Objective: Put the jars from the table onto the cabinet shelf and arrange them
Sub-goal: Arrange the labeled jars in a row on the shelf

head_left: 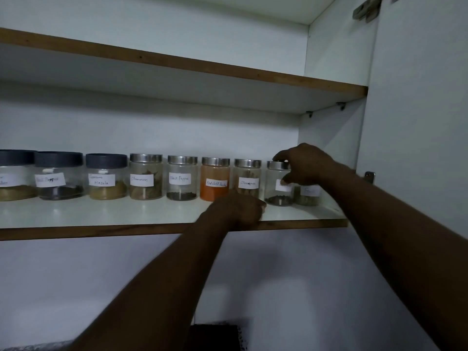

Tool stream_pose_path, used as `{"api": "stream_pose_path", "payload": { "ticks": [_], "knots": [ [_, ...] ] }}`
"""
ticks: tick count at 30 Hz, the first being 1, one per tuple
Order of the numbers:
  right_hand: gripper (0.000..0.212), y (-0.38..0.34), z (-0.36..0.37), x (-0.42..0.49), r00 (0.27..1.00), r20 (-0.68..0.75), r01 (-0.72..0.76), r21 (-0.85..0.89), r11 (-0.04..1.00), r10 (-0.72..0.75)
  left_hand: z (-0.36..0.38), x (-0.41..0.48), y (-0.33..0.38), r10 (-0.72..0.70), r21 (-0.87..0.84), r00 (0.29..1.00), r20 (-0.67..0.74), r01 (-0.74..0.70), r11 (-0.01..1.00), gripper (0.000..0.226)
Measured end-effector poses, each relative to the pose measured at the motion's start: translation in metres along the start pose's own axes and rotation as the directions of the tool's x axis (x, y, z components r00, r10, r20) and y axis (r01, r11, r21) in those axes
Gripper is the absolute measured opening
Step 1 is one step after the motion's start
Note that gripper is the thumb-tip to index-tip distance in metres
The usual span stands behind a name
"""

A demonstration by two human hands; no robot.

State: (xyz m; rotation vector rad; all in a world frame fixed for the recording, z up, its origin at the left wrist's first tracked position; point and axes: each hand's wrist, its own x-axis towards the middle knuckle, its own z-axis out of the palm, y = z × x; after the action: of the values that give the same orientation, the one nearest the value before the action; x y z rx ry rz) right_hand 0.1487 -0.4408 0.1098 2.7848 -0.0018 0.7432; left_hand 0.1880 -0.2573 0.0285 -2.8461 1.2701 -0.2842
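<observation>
Head view, scene: A person reaches both arms up into a white cabinet, where a row of jars (145,177) lines the shelf (101,214) from 9 o'clock across to 3 o'clock.
Jar in hand: The steel-lidded jar (278,191), second from the right end, stands on the shelf at about 3 o'clock of frame centre, just beside the cinnamon jar (247,181).
Right hand: The right hand (307,165) reaches in from 3 o'clock. Its fingers are curled over the lid and its thumb sits low on the glass near the label, so it has hold of the jar.
Left hand: The left hand (240,207) rests on the shelf's front lip at 6 o'clock of the cinnamon jar, knuckles toward us. Whether its hidden fingers hold anything cannot be told.
End jar: The last jar (307,197) sits at 3 o'clock of the gripped one, half hidden behind the wrist.
Handling: The jar looks like glass with only a little in the bottom, so it is probably light, rigid, smooth and breakable. Its neighbours stand close enough to knock.
Where to grip: Around the lid's rim or the upper body looks safest, sliding the jar rather than lifting it.
</observation>
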Motion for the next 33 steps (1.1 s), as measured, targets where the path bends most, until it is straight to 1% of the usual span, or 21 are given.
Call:
{"api": "stream_pose_path", "payload": {
  "ticks": [2, 4, 9, 13, 17, 21, 26, 33],
  "knots": [
    [0.067, 0.0, 0.01, 0.003, 0.998, -0.055, 0.004, 0.012, 1.0, -0.003, 0.003, 0.007, 0.005, -0.005, -0.01, 1.0, -0.01, 0.005, 1.0, 0.047],
    [0.068, -0.001, 0.015, 0.008, 0.997, -0.076, -0.001, 0.024, 1.0, 0.003, 0.005, 0.011, 0.004, -0.005, 0.004, 1.0, -0.027, 0.005, 1.0, 0.048],
    [0.071, -0.004, 0.021, 0.019, 0.998, -0.054, -0.023, 0.027, 0.999, 0.024, 0.008, 0.012, 0.002, 0.034, 0.141, 0.999, -0.015, -0.031, 0.989, 0.045],
    [0.067, -0.004, 0.023, 0.023, 0.998, -0.053, -0.02, 0.022, 1.0, 0.021, 0.01, 0.015, -0.001, 0.012, 0.119, 1.0, -0.005, -0.011, 0.993, 0.048],
    [0.068, -0.004, 0.018, 0.023, 0.999, -0.039, -0.012, -0.021, 1.0, 0.011, 0.009, 0.017, -0.002, -0.016, 0.072, 1.0, 0.019, 0.014, 0.997, 0.05],
    [0.066, -0.003, 0.01, 0.024, 1.0, -0.008, -0.01, -0.037, 0.999, 0.009, 0.009, 0.017, 0.001, -0.078, -0.002, 0.997, 0.001, 0.078, 0.997, 0.05],
    [0.065, -0.003, 0.005, 0.023, 1.0, 0.017, 0.004, -0.028, 1.0, -0.004, 0.006, 0.017, 0.001, -0.054, 0.005, 0.998, 0.034, 0.054, 0.999, 0.051],
    [0.067, 0.0, 0.014, 0.022, 1.0, -0.001, -0.01, 0.025, 1.0, 0.01, 0.006, 0.019, -0.001, -0.036, 0.055, 0.997, 0.075, 0.032, 0.998, 0.049]
  ]
}}
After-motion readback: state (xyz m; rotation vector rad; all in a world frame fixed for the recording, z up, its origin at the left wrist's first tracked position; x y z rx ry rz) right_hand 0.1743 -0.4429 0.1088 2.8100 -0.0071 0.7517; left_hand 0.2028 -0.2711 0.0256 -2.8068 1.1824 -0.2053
